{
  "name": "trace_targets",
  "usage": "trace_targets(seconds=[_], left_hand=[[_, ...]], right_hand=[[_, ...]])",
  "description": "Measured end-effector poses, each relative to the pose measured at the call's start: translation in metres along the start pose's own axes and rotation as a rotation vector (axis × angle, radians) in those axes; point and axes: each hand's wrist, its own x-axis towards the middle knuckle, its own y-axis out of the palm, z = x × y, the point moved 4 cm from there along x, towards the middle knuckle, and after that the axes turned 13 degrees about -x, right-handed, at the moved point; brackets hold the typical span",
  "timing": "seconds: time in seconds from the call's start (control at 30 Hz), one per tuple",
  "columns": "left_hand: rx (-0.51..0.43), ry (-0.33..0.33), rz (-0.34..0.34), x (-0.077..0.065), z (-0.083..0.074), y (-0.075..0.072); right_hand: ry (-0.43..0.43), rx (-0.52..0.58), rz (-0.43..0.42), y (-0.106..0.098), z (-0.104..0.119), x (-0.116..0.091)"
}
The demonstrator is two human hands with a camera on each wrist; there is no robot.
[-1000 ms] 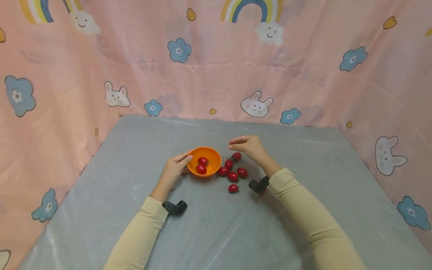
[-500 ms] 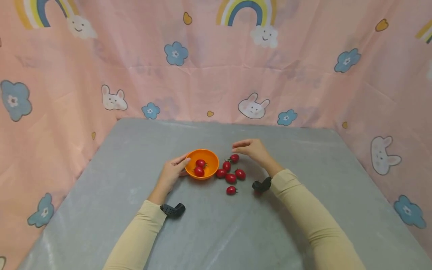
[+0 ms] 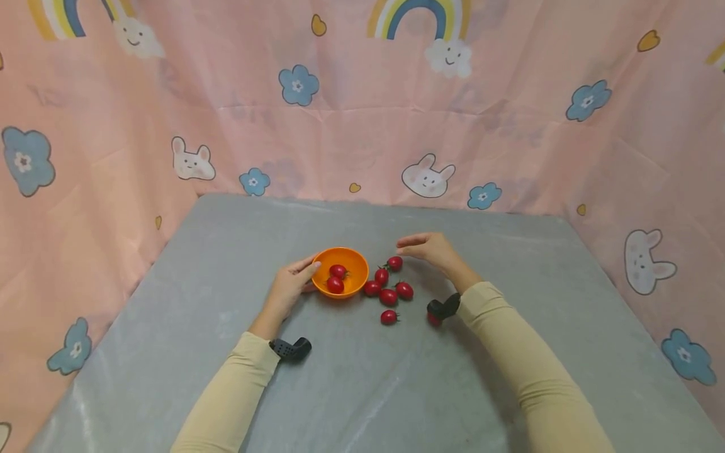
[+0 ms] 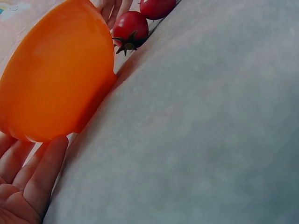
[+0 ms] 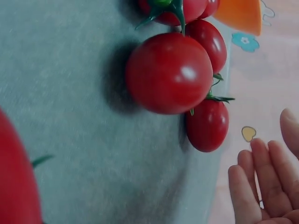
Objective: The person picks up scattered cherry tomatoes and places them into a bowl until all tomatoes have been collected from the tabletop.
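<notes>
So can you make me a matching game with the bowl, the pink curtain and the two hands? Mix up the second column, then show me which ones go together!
Column one:
1. bowl
2. right hand
3. curtain
4. left hand

Column two:
A. holding the side of the bowl
B. pink and patterned
C. orange, with two tomatoes inside
D. near the loose tomatoes, holding nothing

Right pairs: 1-C, 2-D, 3-B, 4-A
</notes>
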Motion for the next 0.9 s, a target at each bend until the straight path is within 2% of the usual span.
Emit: trace_targets(seconds=[0.23, 0.47, 0.7, 0.9], left_hand=[[-0.015, -0.005, 0.007, 0.0, -0.001, 0.0], [0.002, -0.004, 0.008, -0.001, -0.002, 0.0], [-0.01, -0.011, -0.002, 0.0, -0.002, -0.002], [-0.016, -0.014, -0.002, 0.0, -0.001, -0.001]], right_hand=[[0.011, 0.03, 0.009, 0.006, -0.005, 0.005], [0.045, -0.025, 0.0, 0.014, -0.006, 0.007], [0.06, 0.026, 0.019, 0.021, -0.007, 0.008], [0.061, -0.012, 0.015, 0.024, -0.009, 0.008]])
